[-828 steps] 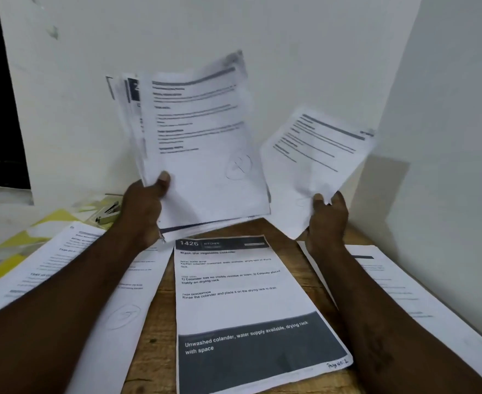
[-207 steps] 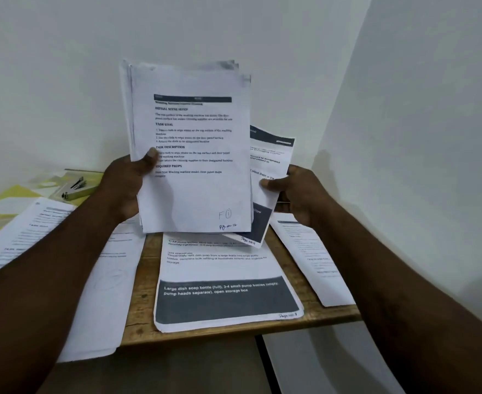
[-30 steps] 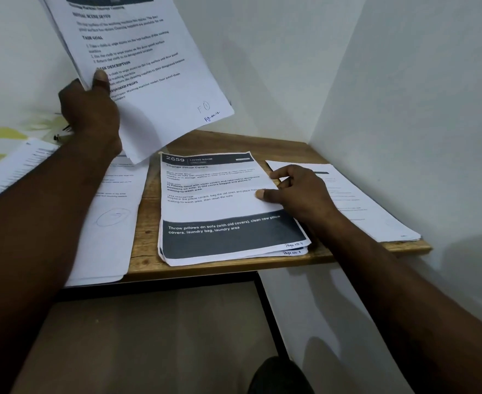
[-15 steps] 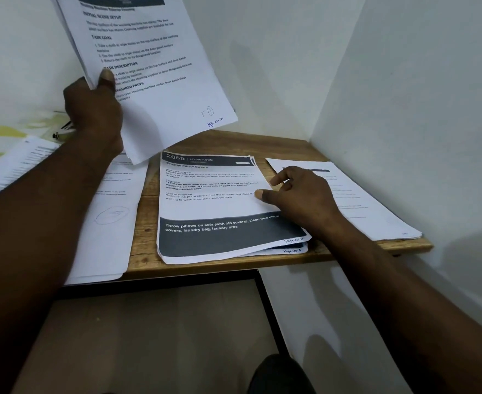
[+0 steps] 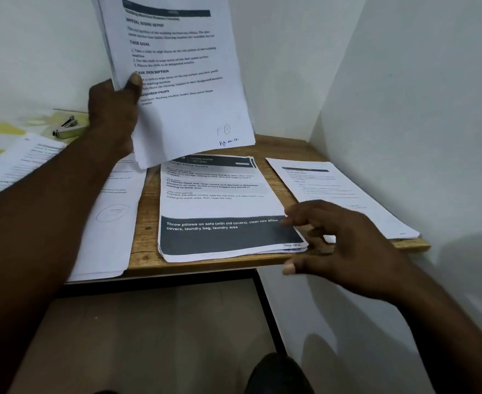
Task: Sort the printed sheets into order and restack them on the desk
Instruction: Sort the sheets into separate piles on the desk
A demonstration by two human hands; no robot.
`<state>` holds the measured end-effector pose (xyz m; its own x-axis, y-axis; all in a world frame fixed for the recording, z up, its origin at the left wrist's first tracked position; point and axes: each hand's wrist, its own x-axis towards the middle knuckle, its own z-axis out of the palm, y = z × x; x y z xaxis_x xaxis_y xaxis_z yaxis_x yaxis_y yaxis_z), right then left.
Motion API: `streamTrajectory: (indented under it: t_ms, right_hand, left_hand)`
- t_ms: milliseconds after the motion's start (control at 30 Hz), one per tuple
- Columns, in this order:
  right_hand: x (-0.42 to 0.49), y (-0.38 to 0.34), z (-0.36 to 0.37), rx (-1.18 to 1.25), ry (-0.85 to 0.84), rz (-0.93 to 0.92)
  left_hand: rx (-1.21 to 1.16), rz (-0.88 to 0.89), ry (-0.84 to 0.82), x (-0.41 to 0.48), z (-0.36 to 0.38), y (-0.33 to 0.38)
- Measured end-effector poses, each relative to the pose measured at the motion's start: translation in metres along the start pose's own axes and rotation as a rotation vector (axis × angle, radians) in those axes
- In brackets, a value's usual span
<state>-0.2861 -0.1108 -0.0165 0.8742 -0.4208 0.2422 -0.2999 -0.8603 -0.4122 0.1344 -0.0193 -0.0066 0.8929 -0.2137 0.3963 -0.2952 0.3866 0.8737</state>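
Up high, our left hand (image 5: 112, 109) grips a sheaf of printed sheets (image 5: 183, 81) above the wooden desk (image 5: 146, 245); our right hand (image 5: 345, 245), fingers loosely spread, hovers by the middle stack (image 5: 220, 206) lying there.

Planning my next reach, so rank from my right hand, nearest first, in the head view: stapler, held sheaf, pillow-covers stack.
1. pillow-covers stack, in the middle, beside the right hand.
2. held sheaf, raised in the left hand.
3. stapler, far left.

three paper stacks (image 5: 222, 206) lie side by side on the desk (image 5: 149, 223), stapler (image 5: 68, 128) behind.
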Motion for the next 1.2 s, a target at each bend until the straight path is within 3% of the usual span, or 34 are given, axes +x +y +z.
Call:
streamTrajectory:
  t_ms: [133,467,900,1200]
  right_hand:
    - [-0.003,0.011,0.010,0.001,0.031,-0.059]
    - [-0.003,0.019,0.016,0.064,0.141,-0.011]
    - [0.002,0.012,0.012,0.184,0.139,0.071]
    - [0.082,-0.019,0.002,0.433,0.407,0.133]
  left_hand:
    - [-0.005,-0.023,-0.019,-0.001,-0.002,0.002]
    - [-0.038,-0.037,-0.037,-0.002,-0.003,0.001]
    - [-0.032,-0.078,-0.107,-0.010,0.004,0.004]
    - [-0.073,-0.046,-0.108,-0.015,0.014,0.026]
